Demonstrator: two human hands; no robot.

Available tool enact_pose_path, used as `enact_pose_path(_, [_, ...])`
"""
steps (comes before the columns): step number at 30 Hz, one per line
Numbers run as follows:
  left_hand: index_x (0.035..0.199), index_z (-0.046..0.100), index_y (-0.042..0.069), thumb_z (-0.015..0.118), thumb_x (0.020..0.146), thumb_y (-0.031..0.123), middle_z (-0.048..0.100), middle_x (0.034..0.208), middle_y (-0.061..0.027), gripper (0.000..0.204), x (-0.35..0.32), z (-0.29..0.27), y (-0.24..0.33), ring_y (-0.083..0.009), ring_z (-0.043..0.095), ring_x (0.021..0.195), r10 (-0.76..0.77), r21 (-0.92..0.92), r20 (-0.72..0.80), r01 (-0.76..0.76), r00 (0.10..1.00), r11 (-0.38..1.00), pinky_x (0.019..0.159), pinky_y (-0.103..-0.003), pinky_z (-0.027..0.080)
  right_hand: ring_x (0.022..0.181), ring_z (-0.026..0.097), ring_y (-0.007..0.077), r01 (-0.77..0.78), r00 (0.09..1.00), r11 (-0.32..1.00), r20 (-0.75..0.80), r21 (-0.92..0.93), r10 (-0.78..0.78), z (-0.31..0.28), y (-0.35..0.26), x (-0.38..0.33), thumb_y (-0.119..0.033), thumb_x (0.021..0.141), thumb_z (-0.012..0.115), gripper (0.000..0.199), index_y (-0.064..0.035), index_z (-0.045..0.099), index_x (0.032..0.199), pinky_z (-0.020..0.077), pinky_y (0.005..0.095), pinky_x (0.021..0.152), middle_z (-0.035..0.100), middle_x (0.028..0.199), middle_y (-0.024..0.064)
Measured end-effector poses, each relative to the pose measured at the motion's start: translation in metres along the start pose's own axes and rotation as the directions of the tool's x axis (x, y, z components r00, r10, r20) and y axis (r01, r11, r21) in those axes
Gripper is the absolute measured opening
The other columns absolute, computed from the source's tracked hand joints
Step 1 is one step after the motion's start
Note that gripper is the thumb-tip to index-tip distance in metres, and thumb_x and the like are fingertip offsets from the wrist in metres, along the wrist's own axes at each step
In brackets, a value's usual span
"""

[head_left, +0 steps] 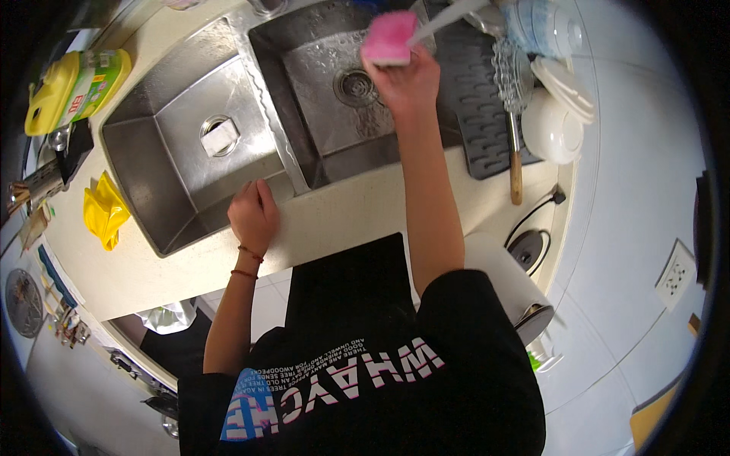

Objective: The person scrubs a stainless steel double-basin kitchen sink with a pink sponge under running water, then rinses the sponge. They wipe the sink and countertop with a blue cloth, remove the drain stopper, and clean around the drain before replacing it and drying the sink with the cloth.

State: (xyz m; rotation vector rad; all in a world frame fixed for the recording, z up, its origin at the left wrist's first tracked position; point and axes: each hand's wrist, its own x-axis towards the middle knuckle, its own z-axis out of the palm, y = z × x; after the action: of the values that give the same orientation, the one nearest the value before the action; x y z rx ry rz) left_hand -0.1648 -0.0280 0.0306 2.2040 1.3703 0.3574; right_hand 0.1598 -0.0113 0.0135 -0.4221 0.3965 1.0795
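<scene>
Over the far right corner of the right sink basin, my right hand is closed on a pink sponge with a white layer. A long pale thing, blurred, meets the sponge from the upper right; I cannot tell what it is. My left hand is curled into a fist at the front rim of the left basin, with nothing showing in it. A small white block lies on that basin's drain. Water wets the right basin around its drain.
Right of the sink, a dark drying mat carries a wooden-handled utensil; white bowls stand beside it. To the left are a yellow jug and a yellow cloth or glove. A black cord lies at the right.
</scene>
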Motion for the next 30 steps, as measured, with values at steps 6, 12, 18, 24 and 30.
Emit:
enact_pose_path(6, [0.067, 0.052, 0.001, 0.047, 0.095, 0.016, 0.053, 0.066, -0.0157, 0.032, 0.002, 0.001, 0.003, -0.0374, 0.052, 0.057, -0.001, -0.002, 0.011, 0.001, 1.0, 1.0, 0.051, -0.044, 0.039, 0.094, 0.062, 0.0327, 0.626, 0.389, -0.48, 0.779, -0.615, -0.492, 0.042, -0.02, 0.066, -0.02, 0.093, 0.059, 0.03, -0.0018, 0.06, 0.117, 0.0492, 0.0374, 0.08, 0.066, 0.104, 0.0162])
enact_pose_path(12, [0.069, 0.053, 0.001, 0.047, 0.096, 0.02, 0.054, 0.067, -0.0163, 0.034, 0.004, 0.001, 0.007, -0.0385, 0.052, 0.057, -0.026, -0.018, 0.019, 0.026, 0.999, 0.999, 0.051, -0.045, 0.04, 0.103, 0.056, 0.0434, 0.241, 0.638, -0.862, 0.742, -0.446, -0.206, 0.048, -0.034, 0.109, -0.014, 0.093, 0.054, 0.028, 0.0006, 0.061, 0.116, 0.0436, 0.0462, 0.092, 0.062, 0.111, 0.0235])
enact_pose_path(18, [0.07, 0.056, 0.002, 0.046, 0.096, 0.022, 0.058, 0.07, -0.0189, 0.034, -0.004, -0.004, -0.002, -0.0415, 0.055, 0.062, -0.05, 0.098, 0.012, 0.049, 0.999, 0.994, 0.055, -0.05, 0.042, 0.121, 0.053, 0.027, 0.408, 0.837, -0.569, 0.542, -0.714, -0.08, 0.034, -0.042, 0.072, -0.016, 0.093, 0.048, 0.03, -0.0138, 0.06, 0.12, 0.0438, 0.0398, 0.102, 0.057, 0.131, 0.0073])
enact_pose_path(24, [0.071, 0.057, 0.001, 0.046, 0.095, 0.024, 0.059, 0.072, -0.0205, 0.034, -0.006, 0.002, -0.004, -0.0437, 0.056, 0.065, -0.032, 0.078, 0.017, 0.03, 0.999, 0.997, 0.058, -0.052, 0.043, 0.11, 0.056, 0.0308, 0.387, 0.685, -0.893, 0.72, -0.228, 0.113, 0.005, -0.043, 0.05, -0.017, 0.089, 0.055, 0.032, -0.0079, 0.062, 0.118, 0.0469, 0.042, 0.094, 0.056, 0.13, 0.0142])
enact_pose_path(30, [0.073, 0.057, 0.001, 0.045, 0.096, 0.024, 0.059, 0.073, -0.0203, 0.034, -0.003, 0.004, -0.004, -0.0433, 0.057, 0.066, -0.008, 0.055, 0.0, 0.008, 1.0, 0.998, 0.058, -0.051, 0.044, 0.107, 0.055, 0.0335, 0.179, 0.529, -0.936, 0.832, -0.304, -0.169, 0.037, -0.074, 0.04, -0.012, 0.087, 0.056, 0.033, -0.0021, 0.061, 0.118, 0.0481, 0.0417, 0.091, 0.059, 0.119, 0.0174])
